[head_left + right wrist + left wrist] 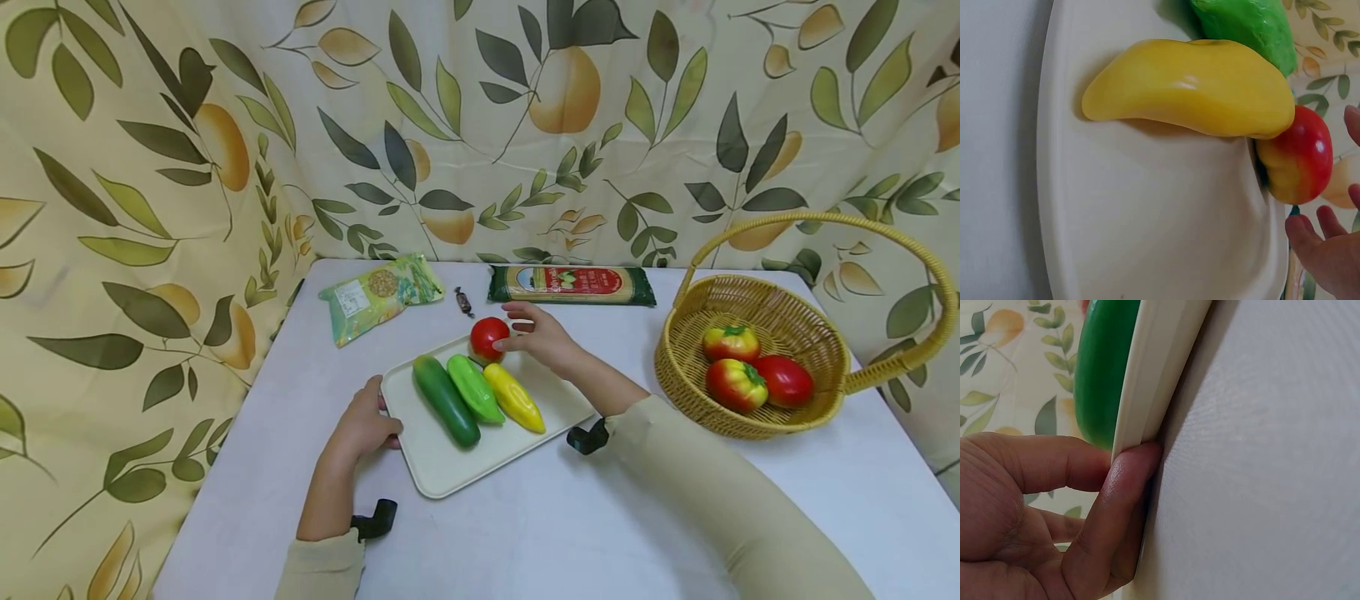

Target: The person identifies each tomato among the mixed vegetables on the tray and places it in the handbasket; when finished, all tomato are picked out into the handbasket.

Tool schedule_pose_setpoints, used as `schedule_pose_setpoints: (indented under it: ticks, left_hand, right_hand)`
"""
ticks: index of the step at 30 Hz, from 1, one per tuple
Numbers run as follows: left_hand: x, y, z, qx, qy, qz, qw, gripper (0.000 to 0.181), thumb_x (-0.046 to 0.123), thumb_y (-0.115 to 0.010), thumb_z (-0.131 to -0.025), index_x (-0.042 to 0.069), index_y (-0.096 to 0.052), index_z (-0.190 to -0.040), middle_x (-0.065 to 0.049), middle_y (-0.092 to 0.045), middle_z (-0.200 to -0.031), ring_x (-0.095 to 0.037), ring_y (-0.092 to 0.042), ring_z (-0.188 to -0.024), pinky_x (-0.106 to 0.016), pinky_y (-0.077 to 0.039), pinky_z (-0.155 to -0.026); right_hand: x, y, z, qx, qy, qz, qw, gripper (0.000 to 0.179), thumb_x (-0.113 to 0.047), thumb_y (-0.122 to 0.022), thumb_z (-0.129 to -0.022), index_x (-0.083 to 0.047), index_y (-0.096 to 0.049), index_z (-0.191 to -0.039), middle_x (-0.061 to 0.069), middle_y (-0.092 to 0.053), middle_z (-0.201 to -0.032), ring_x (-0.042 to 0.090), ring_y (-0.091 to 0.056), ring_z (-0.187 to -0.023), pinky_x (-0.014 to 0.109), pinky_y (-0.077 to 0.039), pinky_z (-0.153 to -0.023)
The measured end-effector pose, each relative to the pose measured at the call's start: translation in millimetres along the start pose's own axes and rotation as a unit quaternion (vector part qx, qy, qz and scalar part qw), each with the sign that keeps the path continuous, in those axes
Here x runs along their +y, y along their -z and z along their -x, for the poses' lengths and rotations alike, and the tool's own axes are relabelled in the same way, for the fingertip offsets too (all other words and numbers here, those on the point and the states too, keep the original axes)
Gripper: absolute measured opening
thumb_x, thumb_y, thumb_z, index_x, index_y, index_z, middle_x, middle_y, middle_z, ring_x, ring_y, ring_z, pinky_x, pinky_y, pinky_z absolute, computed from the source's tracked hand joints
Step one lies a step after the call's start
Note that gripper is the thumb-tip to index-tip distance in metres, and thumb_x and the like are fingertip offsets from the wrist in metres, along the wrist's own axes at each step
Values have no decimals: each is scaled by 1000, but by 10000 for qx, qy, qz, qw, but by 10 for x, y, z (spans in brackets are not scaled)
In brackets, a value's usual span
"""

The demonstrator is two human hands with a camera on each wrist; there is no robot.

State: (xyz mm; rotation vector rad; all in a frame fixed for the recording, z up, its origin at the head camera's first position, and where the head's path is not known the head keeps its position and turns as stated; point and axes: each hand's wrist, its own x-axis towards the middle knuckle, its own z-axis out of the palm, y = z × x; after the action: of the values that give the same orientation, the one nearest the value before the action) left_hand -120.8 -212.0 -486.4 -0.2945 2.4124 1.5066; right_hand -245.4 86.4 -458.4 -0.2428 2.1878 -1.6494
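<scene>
A cream tray [465,472] lies on the table with a cucumber [446,400], a green pepper [476,389] and a yellow pepper [514,397] side by side on it. At its far edge sits a round red fruit [489,340], which shows a yellow patch in the right wrist view; whether it rests on the rim I cannot tell. My left hand [365,419] pinches the tray's left rim between thumb and finger. My right hand [546,337] is beside the red fruit, fingers spread; the right wrist view shows a gap between the fingertips [1300,231] and the fruit.
At right stands a wicker basket [678,392] with a tall handle, holding several red and yellow fruits or vegetables. Along the back lie a green-yellow food packet [384,292], a small wrapped candy [463,302] and a pasta packet [572,285]. A patterned curtain [480,167] hangs behind.
</scene>
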Motion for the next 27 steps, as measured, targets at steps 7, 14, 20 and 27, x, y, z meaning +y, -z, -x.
schedule_pose_setpoints:
  ticks: [7,14,20,27]
  left_hand:
    - [-20,1,-9,23,-82,20,10000,63,-14,-64,-77,-1,-43,-135,-21,-52,-108,-23,-67,-59,-34,-62,-56]
    - [-23,1,-12,-2,-140,80,9999,60,-15,-63,-76,0,-44,-132,-21,-53,-107,-23,-67,-58,-34,-62,-55]
    - [-3,4,-3,10,-140,53,9999,59,-15,-63,-75,0,-45,-130,-20,-52,-105,-24,-67,-59,-34,-61,-54]
    - [-5,9,1,35,-77,-24,10000,59,-12,-65,-76,0,-45,-131,-20,-51,-107,-24,-66,-60,-33,-61,-55]
  right_hand:
    - [11,-98,-36,59,-74,181,9998,73,-10,-79,-85,-8,-43,-149,15,-43,-150,38,-44,-135,49,-45,-110]
    - [23,-147,-65,40,-42,457,9989,75,-10,-79,-85,-9,-43,-150,12,-44,-150,37,-47,-133,49,-47,-107]
    - [68,-169,-92,104,31,805,9967,75,-13,-81,-83,-12,-45,-149,14,-40,-150,37,-47,-132,50,-48,-107]
    - [97,-212,-109,250,194,1390,9898,72,-16,-83,-82,-15,-50,-146,16,-41,-146,38,-51,-128,49,-49,-105]
